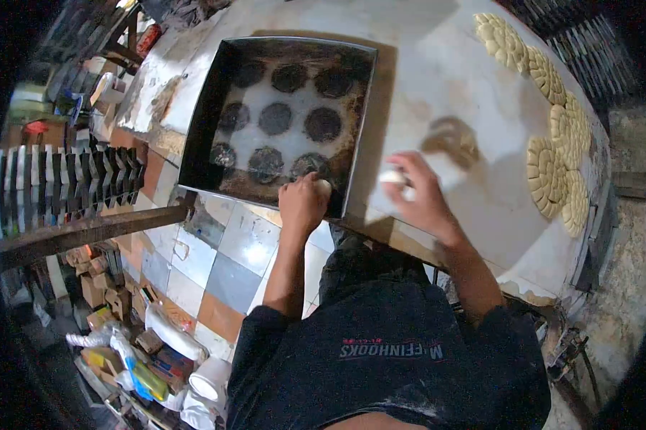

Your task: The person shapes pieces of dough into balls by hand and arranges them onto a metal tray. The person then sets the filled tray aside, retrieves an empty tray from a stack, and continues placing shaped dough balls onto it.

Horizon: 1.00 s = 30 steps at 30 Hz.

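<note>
My left hand (pixel 303 203) is closed at the near right corner of a dark square baking tray (pixel 349 172). A small pale lump (pixel 324 188) shows beside its fingers, mostly hidden. The tray has a worn, whitish floor marked with several round black patches. Over the marble-like tabletop just right of the tray, my right hand (pixel 420 193) is curled around a small white lump (pixel 392 178). The fingers cover much of it, and its exact kind cannot be made out.
Scored, pale yellow dough pieces (pixel 550 175) lie along the table's right edge. A wooden beam (pixel 94 233) and a slatted rack (pixel 65 183) stand at left. Bags and boxes (pixel 169 333) crowd the lower left, beside the tiled floor (pixel 230 279).
</note>
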Available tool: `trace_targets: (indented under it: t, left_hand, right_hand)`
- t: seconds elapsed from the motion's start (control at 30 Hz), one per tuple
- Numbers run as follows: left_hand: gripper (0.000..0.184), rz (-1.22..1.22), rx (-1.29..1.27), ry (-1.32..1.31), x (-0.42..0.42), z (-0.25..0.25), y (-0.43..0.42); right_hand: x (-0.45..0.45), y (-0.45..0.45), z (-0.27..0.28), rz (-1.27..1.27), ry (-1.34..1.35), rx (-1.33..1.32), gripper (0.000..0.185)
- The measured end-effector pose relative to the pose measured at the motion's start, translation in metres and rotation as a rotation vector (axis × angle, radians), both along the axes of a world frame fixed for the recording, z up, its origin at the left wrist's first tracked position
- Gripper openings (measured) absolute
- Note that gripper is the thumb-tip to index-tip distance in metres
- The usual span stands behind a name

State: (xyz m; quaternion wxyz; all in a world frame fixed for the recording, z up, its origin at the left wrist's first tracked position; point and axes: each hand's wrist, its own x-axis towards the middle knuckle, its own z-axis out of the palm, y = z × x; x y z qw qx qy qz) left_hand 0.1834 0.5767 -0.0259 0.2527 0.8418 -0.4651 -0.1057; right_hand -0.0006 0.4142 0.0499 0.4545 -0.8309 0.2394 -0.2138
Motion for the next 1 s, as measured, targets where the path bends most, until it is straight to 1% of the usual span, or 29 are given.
trace_targets:
  t: [0.03,0.07,0.1,0.13,0.17,0.2,0.23,0.27,0.3,0.33,0.37,0.4,0.43,0.47,0.5,0.53,0.6,0.63,0.67,0.7,0.73,0.77,0.8,0.83,0.87,0.9,0.93,0.97,1.0]
  left_hand:
    - [0.055,-0.034,0.11,-0.026,0.005,-0.009,0.002]
    - [0.055,-0.027,0.112,-0.024,0.005,-0.004,0.002]
    - [0.062,0.024,0.165,0.036,0.004,0.006,0.0]
    - [0.069,0.07,0.22,0.094,0.003,0.015,-0.002]
    - [0.084,0.069,0.305,0.179,0.005,0.02,-0.003]
    - [0.084,0.059,0.311,0.173,0.007,0.025,-0.002]
    - [0.089,0.023,0.264,0.266,0.009,0.03,0.002]
    - [0.094,-0.018,0.215,0.361,0.01,0.033,0.005]
    - [0.1,-0.006,0.032,0.326,0.012,0.016,0.011]
    - [0.1,-0.035,-0.09,0.15,0.014,0.014,0.008]
    - [0.098,0.128,0.007,0.264,0.011,0.025,-0.002]
    - [0.09,0.187,-0.048,0.238,0.009,0.026,-0.013]
    - [0.084,0.182,-0.089,0.293,0.002,0.036,-0.037]
    - [0.078,0.179,-0.119,0.351,-0.008,0.052,-0.063]
    - [0.078,0.132,-0.118,0.346,-0.02,0.063,-0.095]
    - [0.076,-0.015,-0.18,0.345,-0.034,0.075,-0.131]
    - [0.073,-0.332,-0.242,0.379,-0.069,0.102,-0.199]
    - [0.071,-0.517,-0.181,0.553,-0.08,0.098,-0.234]
    - [0.07,-0.7,-0.101,0.724,-0.087,0.089,-0.269]
    - [0.065,-0.686,0.06,0.893,-0.098,0.082,-0.31]
    - [0.061,-0.654,0.229,1.059,-0.108,0.072,-0.351]
    - [0.055,-0.725,0.107,1.023,-0.111,0.051,-0.388]
    - [0.055,-0.69,0.053,1.097,-0.108,0.027,-0.433]
    - [0.055,-0.707,0.079,0.852,-0.098,0.012,-0.485]
    - [0.051,-0.601,-0.014,1.16,-0.08,-0.009,-0.53]
    - [0.047,-0.398,-0.123,1.217,-0.075,-0.017,-0.574]
    - [0.05,-0.127,-0.104,1.023,-0.079,-0.016,-0.618]
    - [0.051,-0.07,-0.152,0.976,-0.06,-0.04,-0.662]
    - [0.051,-0.077,-0.14,0.95,-0.063,-0.044,-0.691]
  right_hand:
    - [0.03,0.005,0.001,0.103,-0.113,-0.2,0.033]
    - [0.053,0.014,-0.008,0.144,-0.144,-0.177,0.032]
    - [0.074,0.016,-0.032,0.191,-0.169,-0.207,0.031]
    - [0.089,0.017,-0.043,0.249,-0.058,-0.312,0.03]
    - [0.091,0.017,-0.051,0.297,0.013,-0.446,0.03]
    - [0.091,0.015,-0.056,0.34,0.083,-0.578,0.029]
    - [0.085,0.014,-0.054,0.32,0.083,-0.572,0.029]
    - [0.069,0.013,-0.05,0.254,0.001,-0.496,0.028]
    - [0.05,0.01,-0.046,0.181,-0.081,-0.432,0.027]
    - [0.027,0.006,-0.044,0.105,-0.094,-0.351,0.026]
    - [-0.002,-0.004,-0.048,0.03,-0.091,-0.371,0.023]
    - [-0.031,-0.017,-0.047,-0.047,-0.023,-0.34,0.019]
    - [-0.062,-0.029,-0.06,-0.142,-0.02,-0.348,0.017]
    - [-0.094,-0.039,-0.068,-0.256,0.048,-0.258,0.017]
    - [-0.124,-0.047,-0.077,-0.365,0.109,-0.156,0.017]
    - [-0.151,-0.057,-0.09,-0.405,0.098,-0.156,0.017]
    - [-0.198,-0.08,-0.114,-0.612,0.111,-0.018,0.016]
    - [-0.22,-0.095,-0.121,-0.631,0.078,-0.016,0.016]
    - [-0.241,-0.103,-0.131,-0.651,0.105,-0.15,0.015]
    - [-0.259,-0.111,-0.141,-0.676,0.137,-0.277,0.015]
    - [-0.278,-0.121,-0.144,-0.669,0.145,-0.275,0.015]
    - [-0.293,-0.128,-0.142,-0.66,0.156,-0.273,0.016]
    - [-0.301,-0.131,-0.139,-0.697,0.114,-0.202,0.015]
    - [-0.308,-0.131,-0.141,-0.725,0.077,-0.131,0.015]
    - [-0.312,-0.124,-0.156,-0.712,-0.005,-0.183,0.015]
    - [-0.314,-0.121,-0.171,-0.698,-0.087,-0.237,0.015]
    - [-0.311,-0.129,-0.161,-0.709,-0.062,-0.21,0.015]
    - [-0.307,-0.137,-0.139,-0.723,-0.038,-0.179,0.016]
    - [-0.304,-0.145,-0.126,-0.713,-0.026,-0.171,0.01]
